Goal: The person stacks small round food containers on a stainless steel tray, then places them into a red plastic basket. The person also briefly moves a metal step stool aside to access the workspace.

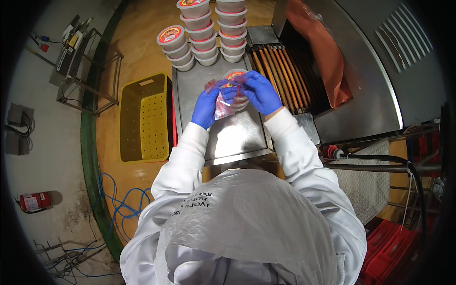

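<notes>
Both my hands wear blue gloves and are raised over a stainless steel table (245, 137). My left hand (210, 104) holds thin clear plastic film with red print (223, 108), which hangs below its fingers. My right hand (259, 92) pinches another part of red-printed film at its fingertips. Just beneath and between the hands stands a stack of round lidded plastic tubs (241, 104), partly hidden by them. Farther back on the table rise taller stacks of similar tubs (200, 34), (232, 32), and a shorter stack (177, 50) stands at their left.
A yellow perforated plastic crate (154, 124) is left of the table. On the right, a roller conveyor (281, 76) leads into a steel machine with an orange curtain (326, 53). A black cable with a red plug (331, 152) runs near my right arm. A blue hose (124, 206) lies on the floor.
</notes>
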Demonstrator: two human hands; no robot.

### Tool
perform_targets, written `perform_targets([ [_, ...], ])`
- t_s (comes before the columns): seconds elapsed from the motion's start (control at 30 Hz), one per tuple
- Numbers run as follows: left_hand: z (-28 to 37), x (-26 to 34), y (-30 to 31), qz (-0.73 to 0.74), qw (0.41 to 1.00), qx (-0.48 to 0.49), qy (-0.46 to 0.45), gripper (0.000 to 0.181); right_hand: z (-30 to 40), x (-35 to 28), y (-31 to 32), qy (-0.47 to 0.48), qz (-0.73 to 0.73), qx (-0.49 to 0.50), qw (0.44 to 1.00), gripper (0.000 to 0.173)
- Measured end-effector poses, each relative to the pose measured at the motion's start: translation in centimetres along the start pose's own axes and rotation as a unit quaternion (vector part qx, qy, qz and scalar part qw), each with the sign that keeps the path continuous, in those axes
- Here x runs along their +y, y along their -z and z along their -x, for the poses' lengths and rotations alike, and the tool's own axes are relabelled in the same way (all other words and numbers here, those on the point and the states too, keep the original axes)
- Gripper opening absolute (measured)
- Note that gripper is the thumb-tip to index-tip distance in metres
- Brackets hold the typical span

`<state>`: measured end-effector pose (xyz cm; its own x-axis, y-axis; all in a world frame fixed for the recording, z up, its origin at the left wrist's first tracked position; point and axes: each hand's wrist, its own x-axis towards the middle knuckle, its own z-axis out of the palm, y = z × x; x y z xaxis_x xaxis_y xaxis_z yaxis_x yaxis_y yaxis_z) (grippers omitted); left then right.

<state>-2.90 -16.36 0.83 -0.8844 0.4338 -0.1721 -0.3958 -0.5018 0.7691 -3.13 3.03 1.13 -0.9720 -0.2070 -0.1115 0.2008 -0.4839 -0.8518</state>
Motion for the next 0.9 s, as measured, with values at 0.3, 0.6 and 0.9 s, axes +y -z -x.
perform_targets([
  [0.3, -7.0, 0.9, 3.0, -0.375, 0.918, 0.107, -0.07, 0.031, -4.3, 0.0, 7.0, 0.158, 0.486, 0.06, 0.858, 0.034],
  [0.6, -10.0, 4.2, 5.3, -0.307, 0.944, 0.092, 0.074, 0.05, -3.1, -2.5, 2.5, 0.29, 0.612, -0.025, 0.736, 0.062],
  [0.9, -7.3, 4.8, 2.6, -0.045, 0.998, 0.033, 0.03, 0.043, -2.6, -4.9, 8.3, 0.192, 0.649, 0.131, 0.724, 0.041],
])
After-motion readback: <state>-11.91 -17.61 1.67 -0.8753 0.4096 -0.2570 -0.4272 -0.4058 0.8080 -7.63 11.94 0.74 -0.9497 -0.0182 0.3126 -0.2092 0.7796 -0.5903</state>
